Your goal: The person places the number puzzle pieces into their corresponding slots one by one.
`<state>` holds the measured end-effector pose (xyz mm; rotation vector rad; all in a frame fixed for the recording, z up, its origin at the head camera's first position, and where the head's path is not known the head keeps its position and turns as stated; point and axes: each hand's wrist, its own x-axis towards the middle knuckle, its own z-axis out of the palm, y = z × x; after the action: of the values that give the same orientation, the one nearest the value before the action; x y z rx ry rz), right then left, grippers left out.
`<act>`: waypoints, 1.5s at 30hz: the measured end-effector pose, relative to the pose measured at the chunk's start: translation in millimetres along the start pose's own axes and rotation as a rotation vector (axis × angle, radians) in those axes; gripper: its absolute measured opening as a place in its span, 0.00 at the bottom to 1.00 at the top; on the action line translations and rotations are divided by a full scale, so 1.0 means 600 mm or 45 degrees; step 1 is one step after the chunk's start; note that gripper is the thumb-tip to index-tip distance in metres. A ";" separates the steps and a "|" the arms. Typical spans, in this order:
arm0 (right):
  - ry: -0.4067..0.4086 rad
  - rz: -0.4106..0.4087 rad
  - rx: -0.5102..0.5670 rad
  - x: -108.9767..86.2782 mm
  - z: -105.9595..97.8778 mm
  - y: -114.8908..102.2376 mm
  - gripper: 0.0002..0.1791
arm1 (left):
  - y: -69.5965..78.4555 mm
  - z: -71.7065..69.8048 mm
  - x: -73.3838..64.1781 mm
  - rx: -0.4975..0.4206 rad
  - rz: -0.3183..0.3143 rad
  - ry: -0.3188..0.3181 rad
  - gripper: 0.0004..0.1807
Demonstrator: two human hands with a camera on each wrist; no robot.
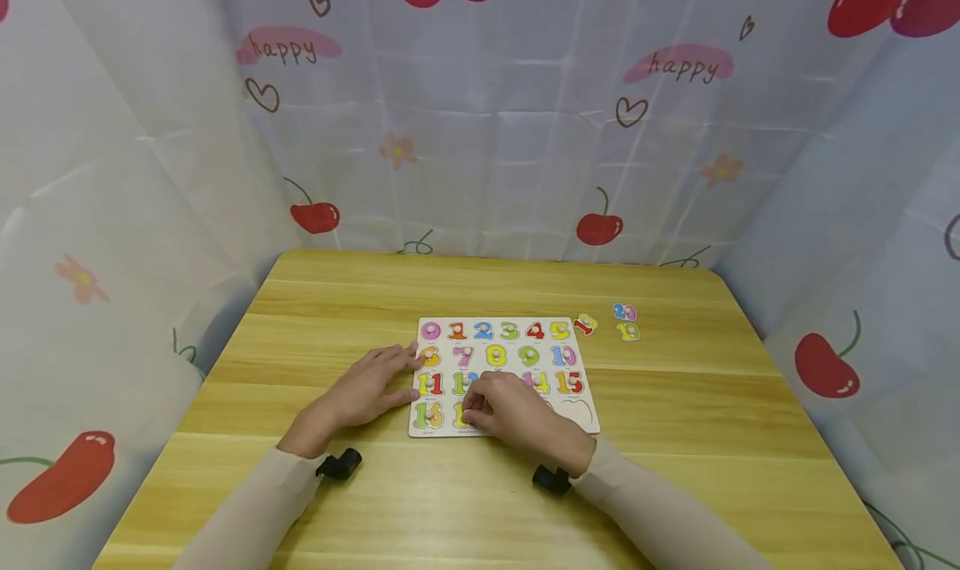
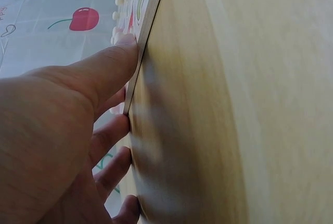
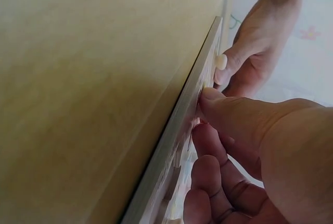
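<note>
A white wooden number puzzle board (image 1: pixel 545 355) lies on the table, its colourful knobbed pieces set in rows. My right hand (image 1: pixel 517 412) is over the bottom row, thumb and forefinger pinching a yellow number piece (image 1: pixel 459 416) just right of the 16 piece (image 1: pixel 428 416); the hand covers most of that piece. In the right wrist view, the thumb (image 3: pixel 216 101) is right at the board's face, with the other fingers curled below. My left hand (image 1: pixel 365 391) rests at the board's left edge, fingers spread; in its wrist view the thumb (image 2: pixel 117 57) touches the rim.
Near the board's top right corner lies a loose red-and-yellow 18 piece (image 1: pixel 585 324). Farther right are a 20 piece (image 1: pixel 624 312) and a 19 piece (image 1: pixel 628 332). An outlined slot (image 1: pixel 577 412) shows at the board's lower right. A cherry-print curtain (image 1: pixel 495 162) surrounds the wooden table (image 1: pixel 697 437).
</note>
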<state>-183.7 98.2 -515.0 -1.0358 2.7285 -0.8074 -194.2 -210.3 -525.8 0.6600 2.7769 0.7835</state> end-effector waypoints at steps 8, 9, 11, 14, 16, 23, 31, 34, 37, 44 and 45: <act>-0.005 -0.005 0.018 0.000 0.000 0.000 0.03 | 0.000 0.000 0.001 0.009 -0.010 -0.014 0.34; -0.005 -0.004 0.018 0.000 0.001 0.001 0.03 | 0.000 -0.001 0.001 0.011 -0.007 -0.013 0.34; -0.004 0.002 0.014 0.000 0.001 0.001 0.03 | 0.002 -0.002 0.000 0.011 -0.005 -0.013 0.34; 0.005 0.010 0.011 -0.001 0.000 0.001 0.04 | 0.005 -0.004 -0.001 0.008 -0.006 -0.011 0.34; 0.018 0.009 0.011 -0.003 -0.002 0.003 0.04 | 0.006 -0.004 -0.002 0.002 -0.014 -0.012 0.34; 0.117 0.043 0.037 -0.009 -0.022 0.024 0.05 | 0.007 -0.002 0.000 -0.002 -0.027 -0.016 0.34; 0.254 0.157 -0.011 -0.015 -0.065 0.079 0.06 | 0.003 0.001 0.000 0.003 -0.028 -0.013 0.35; 0.300 0.200 -0.027 -0.016 -0.082 0.106 0.07 | 0.003 0.003 -0.001 0.003 -0.029 -0.008 0.34; 0.348 0.236 -0.025 -0.019 -0.102 0.137 0.09 | 0.002 0.004 -0.001 0.001 -0.032 -0.005 0.34; 0.408 0.364 0.027 -0.024 -0.147 0.213 0.16 | 0.000 0.006 0.000 0.002 -0.031 -0.003 0.34; 0.413 0.384 0.033 -0.024 -0.153 0.222 0.17 | 0.000 0.006 0.000 0.002 -0.031 -0.003 0.34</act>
<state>-276.6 231.2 -507.1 -0.5022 3.0232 -1.0276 -193.3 -208.9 -528.7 0.6262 2.7782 0.7746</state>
